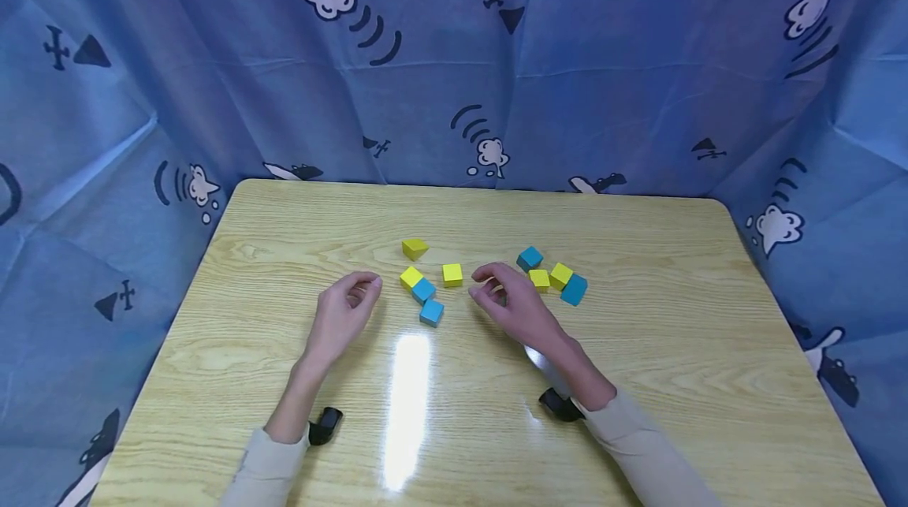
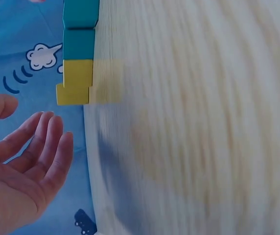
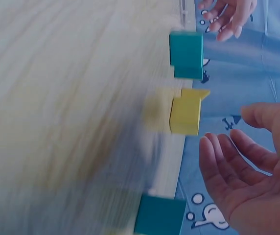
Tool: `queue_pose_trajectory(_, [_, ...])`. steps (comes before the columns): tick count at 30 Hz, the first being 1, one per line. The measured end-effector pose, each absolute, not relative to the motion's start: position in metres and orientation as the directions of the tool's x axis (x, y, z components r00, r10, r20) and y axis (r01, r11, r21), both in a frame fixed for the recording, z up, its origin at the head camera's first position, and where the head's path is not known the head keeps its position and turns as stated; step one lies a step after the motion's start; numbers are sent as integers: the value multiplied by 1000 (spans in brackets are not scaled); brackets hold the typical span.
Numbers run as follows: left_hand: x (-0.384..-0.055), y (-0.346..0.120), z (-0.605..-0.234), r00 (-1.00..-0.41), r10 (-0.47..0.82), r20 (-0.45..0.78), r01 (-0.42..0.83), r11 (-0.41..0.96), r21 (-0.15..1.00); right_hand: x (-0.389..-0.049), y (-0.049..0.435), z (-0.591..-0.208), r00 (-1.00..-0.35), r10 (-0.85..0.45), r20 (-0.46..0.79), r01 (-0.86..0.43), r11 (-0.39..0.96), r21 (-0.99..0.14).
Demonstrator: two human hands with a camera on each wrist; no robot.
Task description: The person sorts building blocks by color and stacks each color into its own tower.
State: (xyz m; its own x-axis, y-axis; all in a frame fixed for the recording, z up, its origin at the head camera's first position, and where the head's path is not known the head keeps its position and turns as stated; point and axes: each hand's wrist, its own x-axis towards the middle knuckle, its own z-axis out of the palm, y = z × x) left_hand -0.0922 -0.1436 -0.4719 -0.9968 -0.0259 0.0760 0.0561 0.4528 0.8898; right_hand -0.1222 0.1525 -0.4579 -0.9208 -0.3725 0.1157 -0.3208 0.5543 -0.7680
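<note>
My left hand (image 1: 344, 316) hovers over the table with loosely bent fingers and nothing in its grasp. Just right of it lie a yellow block (image 1: 411, 277), a blue block (image 1: 423, 291) and a second blue block (image 1: 431, 313); a pointed yellow block (image 1: 414, 248) sits behind them. My right hand (image 1: 521, 311), also holding nothing, is raised between a yellow cube (image 1: 452, 275) on its left and a group of blocks on its right. In the right wrist view its fingers (image 3: 216, 166) curve with the thumb apart, beside a yellow block (image 3: 185, 115).
The right group has a blue block (image 1: 530, 259), two yellow cubes, one nearer the hand (image 1: 540, 281), and another blue block (image 1: 574, 290). The wooden table (image 1: 284, 223) ends at a blue patterned curtain (image 1: 440, 34). Black wrist devices, one left (image 1: 325, 426), one right (image 1: 560, 404), sit at the cuffs.
</note>
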Motion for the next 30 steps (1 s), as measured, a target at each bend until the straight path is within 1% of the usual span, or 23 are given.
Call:
queue_pose_trajectory(7, [-91, -136, -475, -998, -16, 55, 43, 432, 901, -118, 133, -463, -906, -414, 88, -326, 551, -769])
queue_pose_trajectory(14, [-89, -130, -476, -1000, -7, 4, 1, 422, 906, -117, 116, -471, -888, -455, 69, -332, 531, -779])
queue_pose_trajectory(24, [-85, -126, -479, -998, 54, -29, -5, 400, 917, -114, 104, -479, -867, -495, 50, -353, 542, -762])
queue_pose_trajectory(30, [-83, -125, -478, -994, 98, -45, 0, 412, 911, -110, 97, -477, -862, -505, 36, -354, 550, -757])
